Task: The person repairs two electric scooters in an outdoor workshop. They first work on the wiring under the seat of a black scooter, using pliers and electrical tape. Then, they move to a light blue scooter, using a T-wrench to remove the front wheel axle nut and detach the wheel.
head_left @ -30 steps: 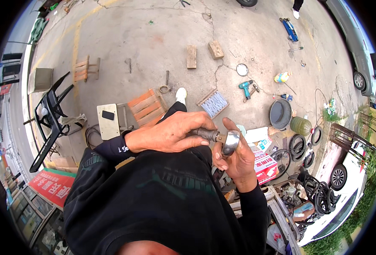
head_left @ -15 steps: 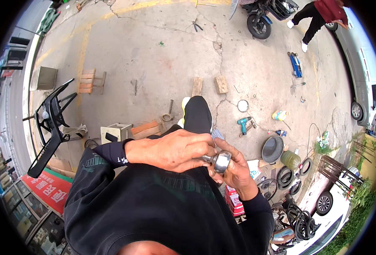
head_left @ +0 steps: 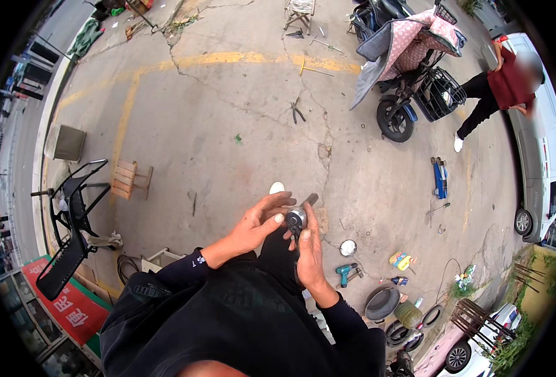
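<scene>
My right hand grips a round, shiny metal part with a dark centre and a short shaft sticking out toward the upper right. My left hand is just left of the part, fingers loosely curved and apart, thumb beside the metal; whether it touches is unclear. Both hands are over my black-clad legs, with a white shoe beyond them.
Ahead are pliers and a scooter, with a person beside it. A jack, drill, tub and tyres lie rightward. A black metal frame and wooden stool stand leftward.
The view has tilted up, showing more ground, the scooter and person. My left hand has loosened from the metal part, fingers now raised and apart; the part has turned in my right hand.
</scene>
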Available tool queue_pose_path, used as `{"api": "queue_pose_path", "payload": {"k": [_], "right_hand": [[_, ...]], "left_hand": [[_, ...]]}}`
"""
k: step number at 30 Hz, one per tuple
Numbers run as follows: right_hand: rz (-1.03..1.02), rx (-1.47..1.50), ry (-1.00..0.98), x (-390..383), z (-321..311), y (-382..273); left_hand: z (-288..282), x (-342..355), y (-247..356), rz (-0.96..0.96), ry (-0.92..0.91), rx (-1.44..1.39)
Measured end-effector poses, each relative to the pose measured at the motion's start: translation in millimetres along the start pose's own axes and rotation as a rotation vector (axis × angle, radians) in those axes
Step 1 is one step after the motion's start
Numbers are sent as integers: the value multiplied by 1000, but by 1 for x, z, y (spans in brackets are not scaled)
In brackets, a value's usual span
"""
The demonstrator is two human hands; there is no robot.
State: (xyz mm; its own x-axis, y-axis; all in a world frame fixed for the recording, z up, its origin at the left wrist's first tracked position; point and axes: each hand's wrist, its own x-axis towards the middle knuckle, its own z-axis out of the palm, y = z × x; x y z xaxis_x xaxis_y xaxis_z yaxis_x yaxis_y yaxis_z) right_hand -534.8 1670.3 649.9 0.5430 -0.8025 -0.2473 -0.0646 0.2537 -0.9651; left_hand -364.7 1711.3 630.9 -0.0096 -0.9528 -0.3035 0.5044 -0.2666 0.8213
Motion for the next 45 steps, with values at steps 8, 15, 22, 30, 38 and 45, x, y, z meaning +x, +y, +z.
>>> {"api": "queue_pose_path", "payload": {"k": [8, 15, 22, 30, 38, 45], "right_hand": [[-287, -614, -519, 209, 48, -44], [340, -336, -962, 386, -11, -49], [652, -841, -229, 528, -124, 238], [878, -1225, -205, 723, -156, 590], [605, -1584, -227, 855, -143, 737], [961, -1177, -307, 804, -157, 679]], "left_hand": [[-100, 159, 64, 106, 344, -141], [-244, 290, 55, -278, 507, -275], [-395, 336, -22, -665, 638, 244], [-511, 255, -190, -1176, 667, 956], [-455, 179, -276, -1318, 528, 1081], [-426, 191, -221, -1295, 585, 1162]]}}
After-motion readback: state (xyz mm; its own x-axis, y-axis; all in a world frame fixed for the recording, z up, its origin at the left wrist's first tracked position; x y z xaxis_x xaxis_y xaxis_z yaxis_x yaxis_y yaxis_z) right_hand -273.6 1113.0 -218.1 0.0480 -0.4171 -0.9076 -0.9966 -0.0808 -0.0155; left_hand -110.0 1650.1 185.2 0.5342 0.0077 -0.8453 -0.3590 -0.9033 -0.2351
